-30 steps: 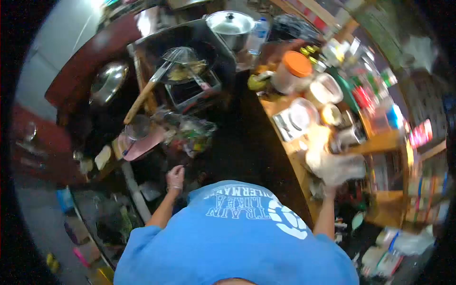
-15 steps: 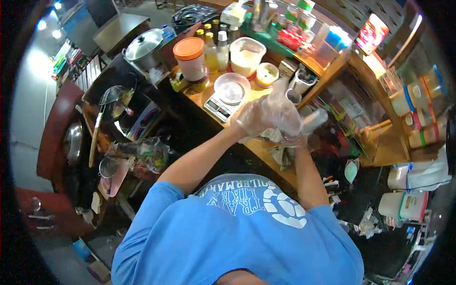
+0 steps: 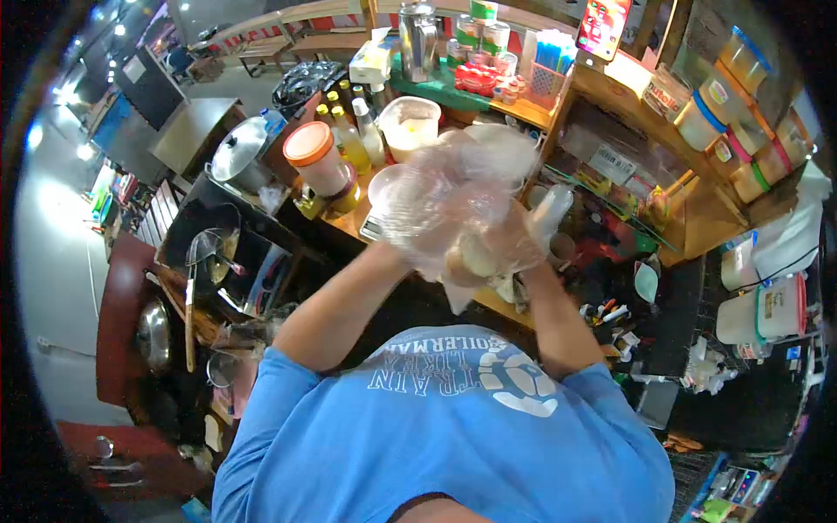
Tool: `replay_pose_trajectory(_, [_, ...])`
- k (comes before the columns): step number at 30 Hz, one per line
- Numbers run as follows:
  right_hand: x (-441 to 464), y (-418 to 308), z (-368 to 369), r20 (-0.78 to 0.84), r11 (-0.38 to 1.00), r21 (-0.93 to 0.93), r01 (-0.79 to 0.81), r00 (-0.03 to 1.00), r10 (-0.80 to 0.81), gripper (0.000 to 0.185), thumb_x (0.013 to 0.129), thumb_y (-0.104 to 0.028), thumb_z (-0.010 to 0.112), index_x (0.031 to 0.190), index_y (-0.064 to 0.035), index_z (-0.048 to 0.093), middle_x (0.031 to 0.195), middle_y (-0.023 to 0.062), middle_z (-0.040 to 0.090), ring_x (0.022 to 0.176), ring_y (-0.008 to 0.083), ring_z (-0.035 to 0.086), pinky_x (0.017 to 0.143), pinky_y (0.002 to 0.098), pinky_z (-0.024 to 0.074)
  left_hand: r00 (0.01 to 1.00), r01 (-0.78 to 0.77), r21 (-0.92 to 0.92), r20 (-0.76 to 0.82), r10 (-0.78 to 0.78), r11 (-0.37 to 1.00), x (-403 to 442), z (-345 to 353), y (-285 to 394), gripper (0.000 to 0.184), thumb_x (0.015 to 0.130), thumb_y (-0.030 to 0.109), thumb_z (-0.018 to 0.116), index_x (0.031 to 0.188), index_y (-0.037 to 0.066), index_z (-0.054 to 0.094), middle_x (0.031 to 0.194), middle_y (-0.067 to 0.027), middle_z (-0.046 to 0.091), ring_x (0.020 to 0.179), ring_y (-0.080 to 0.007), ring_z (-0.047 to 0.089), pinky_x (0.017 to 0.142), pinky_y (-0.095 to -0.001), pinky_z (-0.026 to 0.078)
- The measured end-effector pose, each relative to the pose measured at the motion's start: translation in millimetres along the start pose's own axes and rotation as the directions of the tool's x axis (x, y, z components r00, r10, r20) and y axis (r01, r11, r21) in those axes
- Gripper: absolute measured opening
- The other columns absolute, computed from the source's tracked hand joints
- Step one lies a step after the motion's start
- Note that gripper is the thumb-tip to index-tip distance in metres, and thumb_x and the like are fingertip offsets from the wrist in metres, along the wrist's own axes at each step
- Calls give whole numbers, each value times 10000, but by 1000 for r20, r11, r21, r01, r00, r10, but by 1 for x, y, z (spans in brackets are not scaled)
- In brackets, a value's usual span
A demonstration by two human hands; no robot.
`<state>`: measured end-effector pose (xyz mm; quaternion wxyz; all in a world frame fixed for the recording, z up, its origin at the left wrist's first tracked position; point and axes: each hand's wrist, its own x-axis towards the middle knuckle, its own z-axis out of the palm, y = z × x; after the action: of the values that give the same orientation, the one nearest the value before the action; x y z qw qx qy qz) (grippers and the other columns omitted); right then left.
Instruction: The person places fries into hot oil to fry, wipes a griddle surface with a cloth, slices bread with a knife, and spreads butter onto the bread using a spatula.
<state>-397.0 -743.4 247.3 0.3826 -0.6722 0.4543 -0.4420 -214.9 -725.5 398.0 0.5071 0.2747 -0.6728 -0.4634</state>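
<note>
Clear plastic (image 3: 440, 179) is bunched around the left hand (image 3: 411, 222) and right hand (image 3: 516, 237), held close probably for better control, but whether either's gripping can't be told, too blurry.

A lidded pot (image 3: 235, 152) stands near a bottle (image 3: 274, 120).

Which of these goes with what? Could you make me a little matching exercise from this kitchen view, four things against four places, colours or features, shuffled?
Column one:
1. clear plastic
2. jar lid
3. tall metal pitcher
4. wire skimmer

Column two:
A. standing on a green surface
B. orange
C. fitted with a long, pale handle
D. at the person's hands

Right pairs: 1-D, 2-B, 3-A, 4-C.
</note>
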Motion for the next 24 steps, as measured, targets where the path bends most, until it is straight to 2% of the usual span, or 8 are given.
replay_pose_trajectory(2, [7,-9,-8,182,998,38,-51,982,43,545,802,-220,733,1275,-34,537,1137,139,636,1072,268,585,928,377,476,969,-189,-228,-200,144,955,4,-21,55,105,906,86,657,957,33,583,868,-58,613,811,-113,605,717,-270,523])
replay_pose_trajectory(4, [10,-17,-6,372,996,18,-87,925,74,470,820,-189,714,1238,-32,569,1102,139,648,1039,259,597,906,376,488,881,-407,658,100,462,634,1,-49,64,436,847,256,739,1164,17,559,1149,-150,604,1035,-245,609,880,-380,505])
replay_pose_trajectory(7, [6,-37,13,593,997,-60,-44,802,71,362,847,-142,685,1183,-29,617,1050,140,667,990,245,616,873,375,505,938,-305,852,346,-20,427,-26,-51,49,709,742,483,745,1276,44,585,1228,-184,628,1167,-371,584,997,-470,457])
replay_pose_trajectory(9, [0,-65,32,687,991,-46,127,724,-61,277,873,-125,658,1132,-28,638,1020,130,672,970,229,625,868,372,507,678,-279,757,591,-437,591,-36,-78,4,445,808,378,709,1117,60,681,1074,-151,691,1035,-339,651,912,-431,514])
replay_pose_trajectory(11, [-5,-83,56,799,967,-143,211,601,-13,214,905,-123,626,1094,-25,642,999,116,671,972,204,629,876,368,499,580,-631,672,740,-341,388,-38,-116,9,237,842,252,658,977,65,712,1005,-122,708,923,-302,687,837,-394,550])
replay_pose_trajectory(17, [-23,13,120,821,652,440,-617,571,-13,213,919,-204,646,1075,-59,654,978,54,690,903,207,663,855,360,525,883,-451,887,460,-94,102,-68,-141,108,326,767,202,639,1079,114,668,1119,-65,632,1088,-268,606,934,-434,500])
replay_pose_trajectory(21, [-4,-41,117,827,700,473,-535,543,-144,195,913,-187,652,1010,-18,654,973,130,681,936,261,674,859,396,547,762,-609,782,624,174,-134,-108,-118,26,397,772,273,661,1156,170,673,1123,-86,662,1125,-311,590,984,-540,429])
replay_pose_trajectory(24, [-6,-95,122,868,940,170,-296,497,0,257,923,-262,659,1052,-40,652,924,71,678,866,202,654,819,333,521,804,-558,827,560,-201,72,-109,-146,-53,125,777,222,619,831,120,668,753,-58,666,692,-257,664,671,-460,538])
